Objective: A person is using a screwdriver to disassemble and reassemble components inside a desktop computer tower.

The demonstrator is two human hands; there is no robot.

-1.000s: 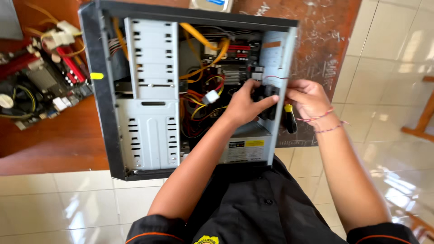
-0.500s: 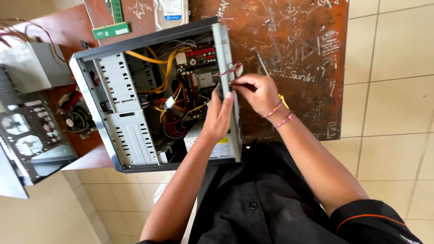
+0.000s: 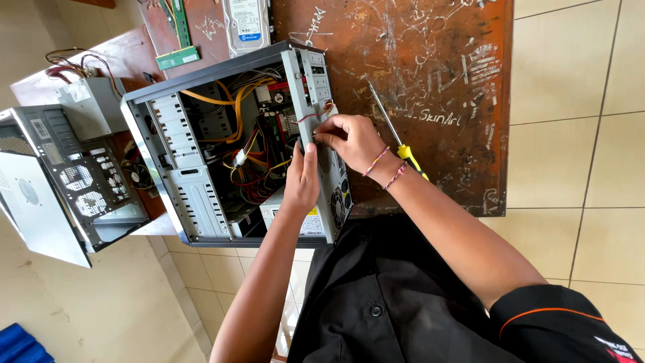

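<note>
An open grey computer case (image 3: pixel 195 202) lies on a scratched brown table (image 3: pixel 443 81), its inside full of yellow, red and black cables (image 3: pixel 252 151). My left hand (image 3: pixel 302 178) reaches into the case near the back panel, fingers flat against its inner wall. My right hand (image 3: pixel 353 138) rests on the case's rear edge and pinches something small there; what it is cannot be made out. A screwdriver with a yellow handle (image 3: pixel 396 138) lies on the table just behind my right wrist.
A second grey case with a loose side panel (image 3: pixel 60 188) stands at the left. A power supply (image 3: pixel 94 104), a green memory stick (image 3: pixel 178 57) and a hard drive (image 3: pixel 247 23) lie at the table's far end. Tiled floor surrounds the table.
The view has swung and the case now sits further left. My right hand has shifted from the case's rear corner to its rear edge; my left stays inside the case.
</note>
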